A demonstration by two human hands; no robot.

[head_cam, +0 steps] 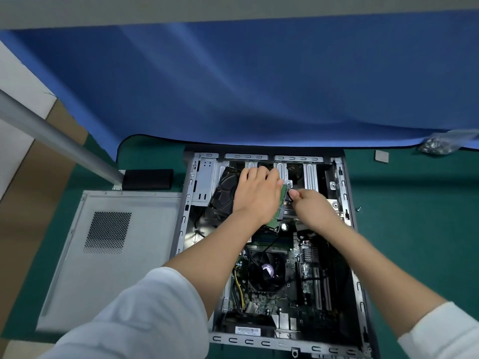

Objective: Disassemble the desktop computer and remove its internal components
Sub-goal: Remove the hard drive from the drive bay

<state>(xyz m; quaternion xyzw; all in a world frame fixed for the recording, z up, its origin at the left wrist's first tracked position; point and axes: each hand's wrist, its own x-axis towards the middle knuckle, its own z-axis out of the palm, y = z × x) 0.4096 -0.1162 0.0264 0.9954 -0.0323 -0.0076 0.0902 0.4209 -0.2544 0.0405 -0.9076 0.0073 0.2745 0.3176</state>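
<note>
Now both hands reaching into open computer case (191,177) lying on green mat (414,229). Left hand (255,195) lying flat over hard drive (278,208), fingers curling over its far edge, holding it tilted up. Right hand (311,206) just beside it, thumb and fingers pinching black cable plug (289,195) at drive's edge. Nearer than both hands, cooler fan (267,270) sitting on motherboard (308,278). Left of left forearm, removed side panel (108,250) lying flat. Far right of right hand, bag of screws (438,145) resting on blue cloth (259,86).
</note>
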